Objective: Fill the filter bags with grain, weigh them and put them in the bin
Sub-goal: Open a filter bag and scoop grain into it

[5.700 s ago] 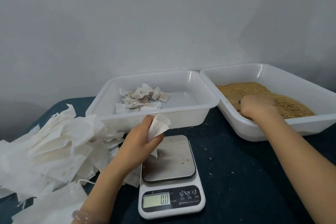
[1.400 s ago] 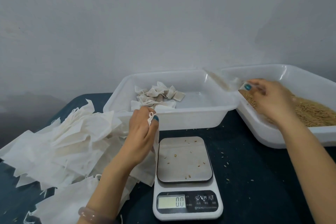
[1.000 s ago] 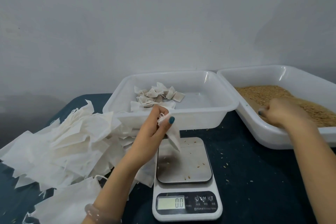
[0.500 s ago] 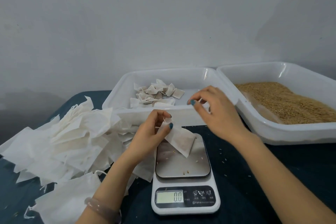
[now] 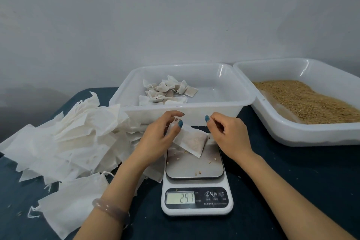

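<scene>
Two bare hands are meeting over a small kitchen scale (image 5: 196, 211) that is sitting on the dark table (image 5: 272, 181), near centre. Item one: the left hand (image 5: 157, 138), with a pale bracelet (image 5: 110, 209) circling its wrist, is pinching the upper end of one filter bag (image 5: 191, 140) between thumb and curled fingers (image 5: 180, 123). The bag is hanging tilted, grain showing through its lower half, and its low corner appears to be touching the steel weighing plate. Item two: the right hand (image 5: 228, 134) is hovering just right of the bag with its fingers curled inward and the forefinger and thumb drawn together; whether they are pinching anything cannot be told. Item three: the scale's display (image 5: 180, 198) is showing a lit reading beginning 25, the last digit being unclear, and several loose grains (image 5: 198, 172) are lying on the plate. Item four: a translucent white bin (image 5: 181, 110) is standing just beyond the scale, holding a cluster of filled bags (image 5: 167, 91) in its left half. Item five: a second white bin (image 5: 292, 132) is sitting to the right, touching or nearly touching the first, and is carrying a bed of brown grain (image 5: 303, 99). Item six: a loose heap of empty white filter bags (image 5: 68, 138) is spreading over the left side of the table, reaching the near left edge. Item seven: a plain grey wall (image 5: 175, 15) is filling the far background.
</scene>
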A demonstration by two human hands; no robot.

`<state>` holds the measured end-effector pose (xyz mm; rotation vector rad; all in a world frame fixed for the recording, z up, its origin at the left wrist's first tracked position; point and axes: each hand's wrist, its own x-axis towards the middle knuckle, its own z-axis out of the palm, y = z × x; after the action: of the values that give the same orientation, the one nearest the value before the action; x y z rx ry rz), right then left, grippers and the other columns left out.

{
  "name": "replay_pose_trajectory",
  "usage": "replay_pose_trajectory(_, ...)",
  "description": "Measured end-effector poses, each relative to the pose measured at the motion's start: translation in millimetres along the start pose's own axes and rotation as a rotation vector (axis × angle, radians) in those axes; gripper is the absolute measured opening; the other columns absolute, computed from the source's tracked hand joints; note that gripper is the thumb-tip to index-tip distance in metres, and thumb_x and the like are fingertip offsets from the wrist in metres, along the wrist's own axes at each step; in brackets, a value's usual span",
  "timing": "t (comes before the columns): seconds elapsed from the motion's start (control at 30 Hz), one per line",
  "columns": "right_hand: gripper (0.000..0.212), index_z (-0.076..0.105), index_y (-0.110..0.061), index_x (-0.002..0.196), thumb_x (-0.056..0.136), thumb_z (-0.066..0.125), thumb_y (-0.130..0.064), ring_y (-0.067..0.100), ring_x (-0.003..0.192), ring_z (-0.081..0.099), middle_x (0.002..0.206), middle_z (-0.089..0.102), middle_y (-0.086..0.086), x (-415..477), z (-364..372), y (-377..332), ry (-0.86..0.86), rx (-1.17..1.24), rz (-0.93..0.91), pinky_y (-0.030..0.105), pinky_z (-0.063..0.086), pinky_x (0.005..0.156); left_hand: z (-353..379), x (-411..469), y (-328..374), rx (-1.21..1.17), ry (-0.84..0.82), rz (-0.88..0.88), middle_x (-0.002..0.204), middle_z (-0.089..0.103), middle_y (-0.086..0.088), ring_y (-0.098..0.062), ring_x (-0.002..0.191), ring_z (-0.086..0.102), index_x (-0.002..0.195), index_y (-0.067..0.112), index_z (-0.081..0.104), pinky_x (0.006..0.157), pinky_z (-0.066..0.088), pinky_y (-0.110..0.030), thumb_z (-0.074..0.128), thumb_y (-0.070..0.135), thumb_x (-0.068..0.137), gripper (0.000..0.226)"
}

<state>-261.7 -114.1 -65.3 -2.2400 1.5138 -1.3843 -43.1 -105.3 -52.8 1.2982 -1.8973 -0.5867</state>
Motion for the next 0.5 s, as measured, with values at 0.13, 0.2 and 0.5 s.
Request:
replay_pose_trajectory(0.13, 0.045, 0.034, -0.040, 0.061, 0.097, 0.058, -0.026, 0.006, 0.051, 0.046, 0.048, 0.039, -0.015, 1.2, -0.1, 0.6, 0.005, 0.002, -0.004, 0.017, 0.023, 0.048, -0.4, 0.7, -2.9, 0.013, -0.008, -0.009, 0.116, 0.062, 0.016, 0.023, 0.104, 0.050, 0.118, 0.056, 0.048, 0.079, 0.039, 0.000, 0.047, 0.045, 0.100, 0.021)
replay_pose_trajectory(0.2, 0.047, 0.033, -0.041, 0.060, 0.097, 0.058, -0.026, 0.005, 0.051, 0.046, 0.047, 0.038, -0.014, 0.7, 0.2, 0.3, 0.002, -0.009, -0.011, 0.016, 0.022, 0.048, -1.0, 0.6, -3.7, 0.006, -0.003, -0.013, 0.112, 0.063, 0.019, 0.020, 0.103, 0.053, 0.118, 0.054, 0.049, 0.078, 0.041, 0.000, 0.047, 0.045, 0.100, 0.020)
replay_pose_trajectory(0.5, 0.047, 0.034, -0.041, 0.060, 0.097, 0.058, -0.027, 0.005, 0.052, 0.047, 0.047, 0.039, -0.014, 0.5, 0.6, 1.4, -0.009, -0.023, 0.001, 0.015, 0.022, 0.048, 3.1, -2.7, 6.1, 0.136, 0.016, 0.023, 0.080, 0.059, 0.005, -0.006, 0.070, 0.052, 0.114, 0.038, 0.054, 0.066, 0.043, -0.024, 0.051, 0.048, 0.096, 0.021)
